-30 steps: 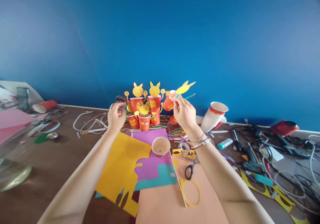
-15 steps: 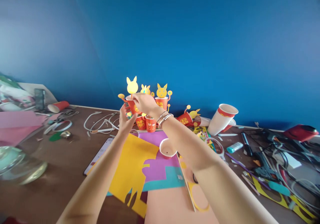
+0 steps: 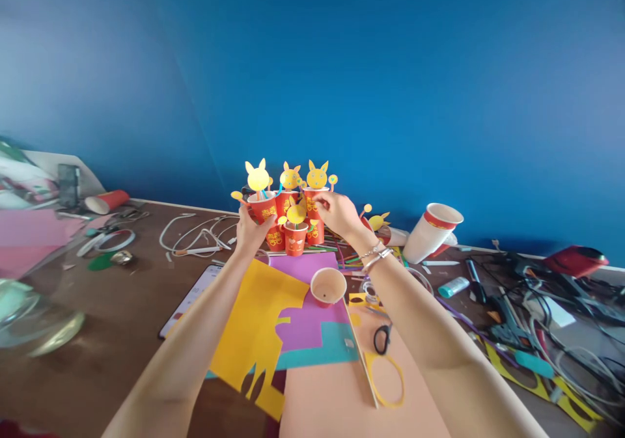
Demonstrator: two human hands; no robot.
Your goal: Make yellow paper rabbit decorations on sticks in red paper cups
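Observation:
My left hand (image 3: 251,233) is wrapped round the side of a red paper cup (image 3: 262,208) with gold lettering and a plain yellow animal head (image 3: 257,176) rising from its mouth. My right hand (image 3: 339,215) is pinched near the rim of another red cup (image 3: 311,205), whose yellow head (image 3: 317,176) has a drawn face. Whether anything lies between those fingertips is hidden. Between the hands, a smaller red cup (image 3: 295,241) with a yellow head stands in front. A similar cup with a yellow head (image 3: 291,177) shows behind it.
An empty cup (image 3: 328,287), yellow cut paper (image 3: 254,327), purple paper (image 3: 305,334) and scissors (image 3: 383,338) lie in front. A phone (image 3: 188,301) is at left. On the right are a tall white cup (image 3: 432,233), a glue gun (image 3: 512,324) and tangled cables.
My right hand has left the mouth of the left cup and moved right, to the cup at the right of the group. My left hand stays on its cup.

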